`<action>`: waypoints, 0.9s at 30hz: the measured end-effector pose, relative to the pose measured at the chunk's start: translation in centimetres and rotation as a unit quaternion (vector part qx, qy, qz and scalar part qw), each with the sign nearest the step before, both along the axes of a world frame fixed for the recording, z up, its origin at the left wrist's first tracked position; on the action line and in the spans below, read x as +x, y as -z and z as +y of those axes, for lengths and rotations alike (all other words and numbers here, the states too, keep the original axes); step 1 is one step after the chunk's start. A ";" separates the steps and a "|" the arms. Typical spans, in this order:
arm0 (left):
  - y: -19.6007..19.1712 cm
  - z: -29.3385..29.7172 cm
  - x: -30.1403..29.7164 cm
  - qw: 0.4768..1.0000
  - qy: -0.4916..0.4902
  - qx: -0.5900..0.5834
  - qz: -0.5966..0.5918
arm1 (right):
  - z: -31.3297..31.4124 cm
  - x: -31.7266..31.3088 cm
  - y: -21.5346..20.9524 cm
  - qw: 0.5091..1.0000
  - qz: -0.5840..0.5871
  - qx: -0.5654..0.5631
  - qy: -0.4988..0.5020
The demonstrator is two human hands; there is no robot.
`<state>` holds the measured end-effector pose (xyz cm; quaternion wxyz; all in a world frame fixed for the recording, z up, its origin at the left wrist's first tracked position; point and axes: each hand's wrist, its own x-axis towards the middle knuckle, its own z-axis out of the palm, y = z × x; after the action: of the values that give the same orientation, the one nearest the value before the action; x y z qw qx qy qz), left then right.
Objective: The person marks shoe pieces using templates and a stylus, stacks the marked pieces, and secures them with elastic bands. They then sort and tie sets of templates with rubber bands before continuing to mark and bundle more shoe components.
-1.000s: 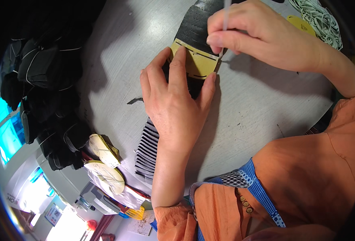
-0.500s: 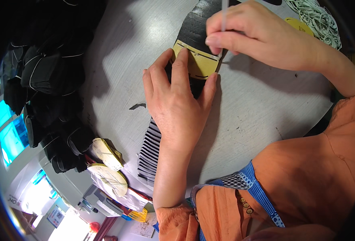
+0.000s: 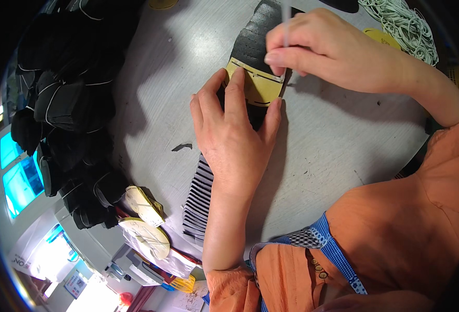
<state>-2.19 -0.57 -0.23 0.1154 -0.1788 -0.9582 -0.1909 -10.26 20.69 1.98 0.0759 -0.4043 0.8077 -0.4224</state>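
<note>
My left hand [image 3: 232, 127] lies with spread fingers over a yellow slotted template [image 3: 263, 89], fingertips on its left side and thumb at its right edge. Beneath the template are overlapping black sheet pieces [image 3: 258, 39], which also show beyond it. A thin whitish pen-like stick [image 3: 286, 26] is pinched in my right hand [image 3: 325, 52]. Its lower tip meets the right end of the template's upper slot. Below my left wrist, a fanned row of black strips [image 3: 198, 195] shows partly behind the forearm.
Bundles of black pieces [image 3: 60, 104] tied with pale bands are heaped at the left. Other pale templates [image 3: 145, 236] sit at the table's lower-left edge. A tangle of whitish cord [image 3: 403, 28] and a yellow disc [image 3: 381, 37] lie at upper right. A black scrap [image 3: 181, 147] rests on the grey table [image 3: 323, 135].
The view has shifted slightly, so most things appear a little lower and to the right. My right hand and the stick's tip have moved slightly along the slot's right end; the left hand keeps its place.
</note>
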 end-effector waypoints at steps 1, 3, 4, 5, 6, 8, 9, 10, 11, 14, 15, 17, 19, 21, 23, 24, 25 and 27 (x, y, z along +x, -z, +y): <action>0.0 -0.1 -0.1 1.000 -0.001 0.000 -0.001 | 0.4 0.2 -0.4 0.994 -0.100 -0.019 0.027; -0.5 0.0 -0.1 1.000 -0.016 0.010 -0.007 | 0.7 0.4 -1.1 0.978 -0.195 -0.041 0.057; -0.5 0.0 -0.1 1.000 -0.015 0.008 -0.006 | 0.7 0.4 -1.3 0.988 -0.127 -0.056 0.071; -0.4 0.2 -0.3 1.000 -0.007 0.013 -0.002 | 0.6 0.1 -1.5 0.992 -0.059 -0.068 0.085; -0.3 0.4 -0.4 1.000 0.001 0.017 0.002 | 0.2 -0.2 -1.9 0.983 -0.123 -0.084 0.106; 0.0 0.7 -0.7 1.000 0.003 0.011 0.008 | -0.6 -1.6 -1.0 0.989 -0.091 -0.077 0.084; 0.1 0.9 -0.8 1.000 0.004 0.006 0.015 | -0.7 -2.1 -0.2 0.994 -0.058 -0.069 0.061; 0.1 1.2 -1.0 1.000 0.007 0.007 0.016 | -0.7 -2.1 0.8 0.994 -0.056 -0.069 0.064; 0.1 1.1 -0.8 1.000 0.003 0.002 0.013 | -1.4 -2.0 1.6 0.996 0.038 -0.057 0.050; 0.0 0.8 -0.6 1.000 -0.003 -0.006 0.010 | -0.5 -0.3 -0.1 0.997 0.068 -0.024 0.035; -0.1 0.7 -0.6 1.000 -0.003 -0.006 0.010 | 0.1 0.3 -1.2 0.999 0.006 0.000 0.036; -0.1 0.6 -0.8 1.000 0.000 -0.003 0.007 | 1.0 0.4 -1.7 0.993 -0.094 -0.025 0.066; -0.1 0.8 -0.9 1.000 0.003 0.002 0.004 | 1.3 0.3 -1.8 0.976 -0.190 -0.050 0.097; -0.1 1.1 -1.0 1.000 0.006 0.006 0.006 | 1.1 -0.4 -1.6 0.983 -0.114 -0.071 0.128; 0.1 1.4 -1.1 1.000 0.007 0.004 0.010 | 0.2 -1.1 -1.1 0.987 -0.069 -0.087 0.118; 0.2 1.6 -1.2 1.000 0.008 0.004 0.011 | -0.2 -1.4 -0.7 0.989 -0.071 -0.079 0.104; 0.2 1.7 -1.1 1.000 0.010 0.005 0.012 | -0.4 -1.7 0.2 0.991 -0.074 -0.071 0.090; 0.1 1.7 -0.9 1.000 0.002 -0.008 0.006 | -1.4 -2.0 0.9 0.991 0.095 -0.080 0.040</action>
<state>-3.10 1.15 -0.31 0.1195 -0.1825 -0.9587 -0.1827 -12.31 19.24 1.13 -0.0511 -0.4146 0.7904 -0.4482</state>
